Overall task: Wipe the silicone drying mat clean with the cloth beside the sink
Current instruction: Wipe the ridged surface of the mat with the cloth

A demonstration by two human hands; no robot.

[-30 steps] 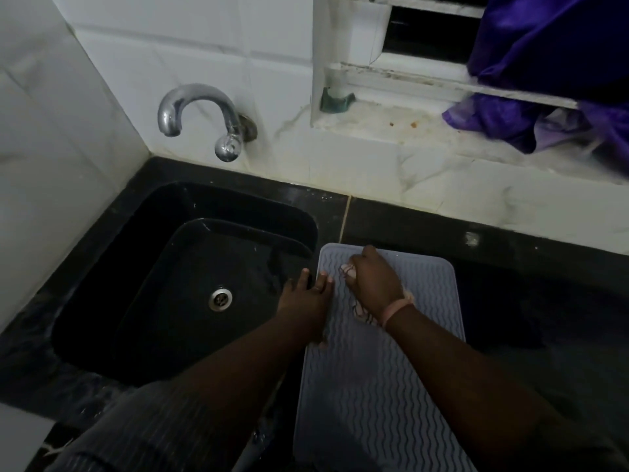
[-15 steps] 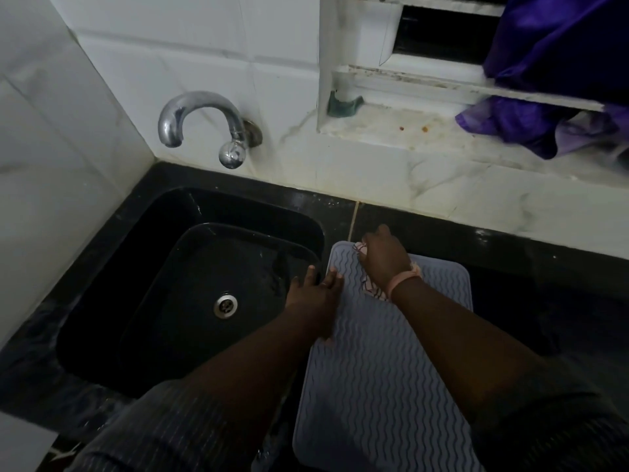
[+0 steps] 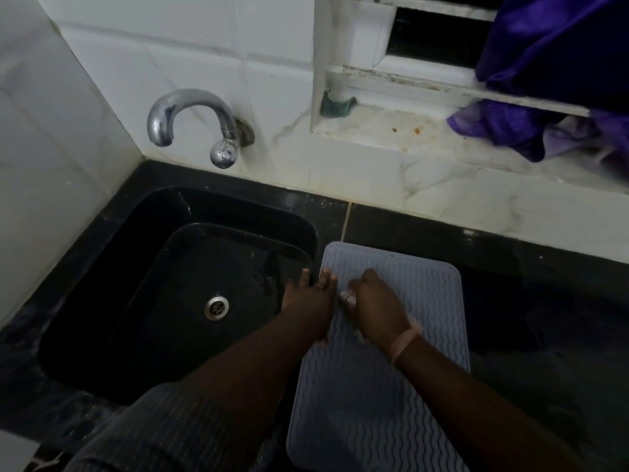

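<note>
A grey silicone drying mat (image 3: pixel 401 396) with wavy ridges lies on the black counter, just right of the sink. My right hand (image 3: pixel 374 308) grips a small pale cloth (image 3: pixel 348 296) and presses it onto the mat's upper left part; only bits of the cloth show at the fingers and under the wrist. My left hand (image 3: pixel 308 298) rests with straight fingers on the mat's left edge, beside the sink rim.
A black sink (image 3: pixel 177 287) with a steel drain (image 3: pixel 216 306) sits to the left, under a chrome tap (image 3: pixel 190 120). The black counter (image 3: pixel 544 328) extends right of the mat. Purple fabric (image 3: pixel 544 80) hangs over the window sill behind.
My right hand has drawn the cloth back from the mat's far left corner toward me, down the mat. My left hand has stayed on the mat's left edge.
</note>
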